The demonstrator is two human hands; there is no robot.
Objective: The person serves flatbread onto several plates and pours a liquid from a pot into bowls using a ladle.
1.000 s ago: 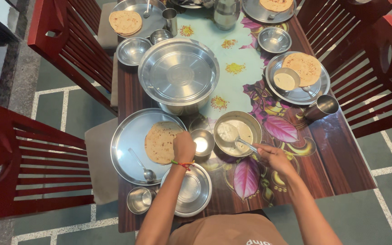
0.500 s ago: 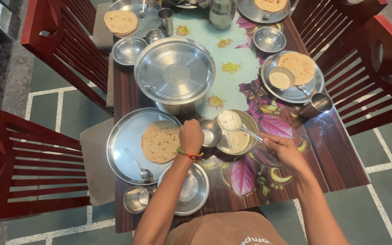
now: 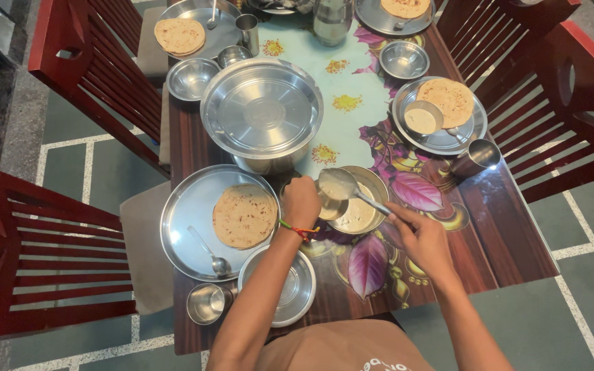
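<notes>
My left hand (image 3: pixel 300 201) grips a small steel bowl (image 3: pixel 331 206), held just at the left rim of a larger steel bowl of pale creamy liquid (image 3: pixel 360 211). My right hand (image 3: pixel 417 237) holds a steel ladle (image 3: pixel 342 184) by its handle, and the ladle's cup is tipped over the small bowl. To the left lies a steel plate (image 3: pixel 187 213) with a flatbread (image 3: pixel 244 216) and a spoon (image 3: pixel 209 251) on it.
A big lidded steel pot (image 3: pixel 261 113) stands behind the plate. An upturned steel lid (image 3: pixel 290 292) and a small cup (image 3: pixel 207 302) sit near the table's front edge. Further plates with flatbread, bowls and tumblers cover the far half. Red wooden chairs (image 3: pixel 49 247) surround the table.
My left hand left the flatbread, picked up the small bowl and brought it to the large bowl. My right hand lifted the filled ladle out and tipped it over the small bowl.
</notes>
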